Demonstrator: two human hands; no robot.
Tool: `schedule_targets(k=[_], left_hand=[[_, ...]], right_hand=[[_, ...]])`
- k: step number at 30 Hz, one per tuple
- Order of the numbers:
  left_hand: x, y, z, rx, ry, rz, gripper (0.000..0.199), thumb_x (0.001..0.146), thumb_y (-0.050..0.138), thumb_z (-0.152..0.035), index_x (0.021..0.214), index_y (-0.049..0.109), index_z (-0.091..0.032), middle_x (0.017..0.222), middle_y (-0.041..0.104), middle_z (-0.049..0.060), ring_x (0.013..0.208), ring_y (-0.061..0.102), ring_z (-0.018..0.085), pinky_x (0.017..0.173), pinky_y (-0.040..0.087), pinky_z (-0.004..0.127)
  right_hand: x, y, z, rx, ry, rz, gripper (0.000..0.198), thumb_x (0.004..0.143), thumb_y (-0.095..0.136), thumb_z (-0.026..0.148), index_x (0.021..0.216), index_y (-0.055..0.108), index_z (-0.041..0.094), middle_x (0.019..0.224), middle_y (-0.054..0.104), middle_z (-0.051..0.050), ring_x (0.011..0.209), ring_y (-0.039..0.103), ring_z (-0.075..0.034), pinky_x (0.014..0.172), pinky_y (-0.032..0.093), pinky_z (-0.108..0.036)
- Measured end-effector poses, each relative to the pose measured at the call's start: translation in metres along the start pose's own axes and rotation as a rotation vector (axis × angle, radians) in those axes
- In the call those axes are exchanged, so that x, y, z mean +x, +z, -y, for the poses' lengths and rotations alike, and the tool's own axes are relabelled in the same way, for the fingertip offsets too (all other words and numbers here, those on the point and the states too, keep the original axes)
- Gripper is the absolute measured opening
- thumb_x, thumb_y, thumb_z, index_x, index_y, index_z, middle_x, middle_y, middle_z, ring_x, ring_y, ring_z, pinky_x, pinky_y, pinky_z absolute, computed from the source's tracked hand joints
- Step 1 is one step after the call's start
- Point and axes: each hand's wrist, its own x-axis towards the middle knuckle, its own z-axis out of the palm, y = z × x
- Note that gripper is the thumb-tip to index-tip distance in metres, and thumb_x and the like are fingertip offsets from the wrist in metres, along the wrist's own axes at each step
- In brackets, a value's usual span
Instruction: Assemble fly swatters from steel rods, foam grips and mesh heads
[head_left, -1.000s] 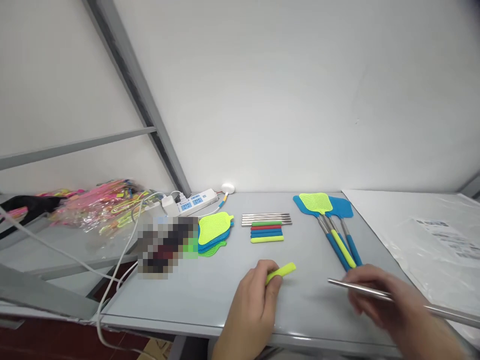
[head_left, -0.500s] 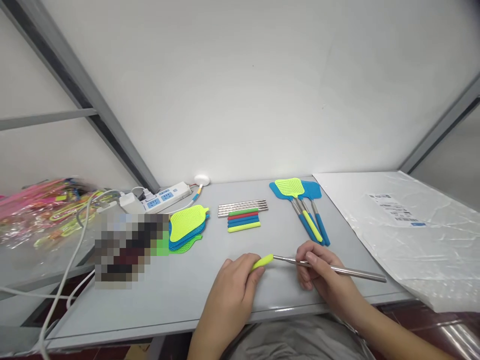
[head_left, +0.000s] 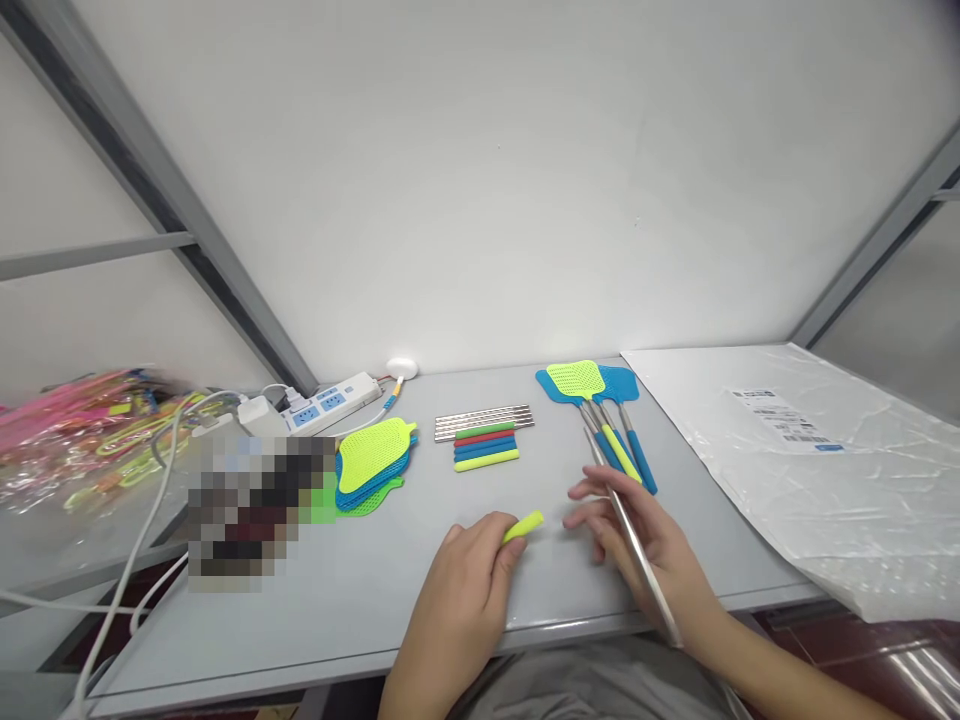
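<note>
My left hand (head_left: pixel 469 570) is closed around a yellow-green handle sleeve (head_left: pixel 524 526), whose end sticks out past the fingers. Across my right hand (head_left: pixel 645 540) lies a metal telescopic rod (head_left: pixel 639 555), held among the fingers, its thin end pointing up and away. The rod and sleeve are apart. Beyond the hands are several coloured sleeves (head_left: pixel 486 448) in a row and several metal rods (head_left: pixel 481 422) side by side. Assembled fly swatters (head_left: pixel 576 380) with blue and yellow-green parts lie at the back right. Loose swatter heads (head_left: pixel 375 456) are stacked on the left.
A white power strip (head_left: pixel 334 400) with cables stands at the back left, near bagged colourful items (head_left: pixel 97 430). A blurred patch covers something at the left. White bubble wrap packaging (head_left: pixel 750 480) covers the table's right side and hangs over its front edge.
The rod's thin end has come away from the sleeve's mouth. My right hand has turned the rod from lying sideways to pointing up and away. My left hand has barely moved.
</note>
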Motion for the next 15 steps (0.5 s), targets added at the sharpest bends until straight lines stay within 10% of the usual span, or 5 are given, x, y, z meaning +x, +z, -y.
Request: schedule_targets(k=[7, 15], left_hand=[[0.0009, 0.0005, 0.0012, 0.002, 0.0, -0.006, 0.022, 0.103, 0.034, -0.037, 0.103, 0.054, -0.028, 0.093, 0.065, -0.002, 0.083, 0.053, 0.021, 0.078, 0.037, 0.033], [0.0033, -0.0026, -0.0041, 0.034, 0.012, 0.085, 0.029, 0.103, 0.033, -0.042, 0.095, 0.056, -0.027, 0.084, 0.064, -0.002, 0.074, 0.053, 0.019, 0.076, 0.035, 0.034]], right_hand=[[0.0013, 0.002, 0.0081, 0.055, -0.009, -0.017, 0.053, 0.097, 0.052, 0.031, 0.145, 0.036, 0.046, 0.158, 0.03, -0.004, 0.124, 0.057, -0.029, 0.08, 0.056, -0.037], [0.009, 0.0025, 0.0054, 0.157, 0.028, -0.242, 0.039, 0.086, 0.07, 0.031, 0.121, 0.052, 0.035, 0.105, 0.054, -0.001, 0.089, 0.072, -0.023, 0.069, 0.063, -0.038]])
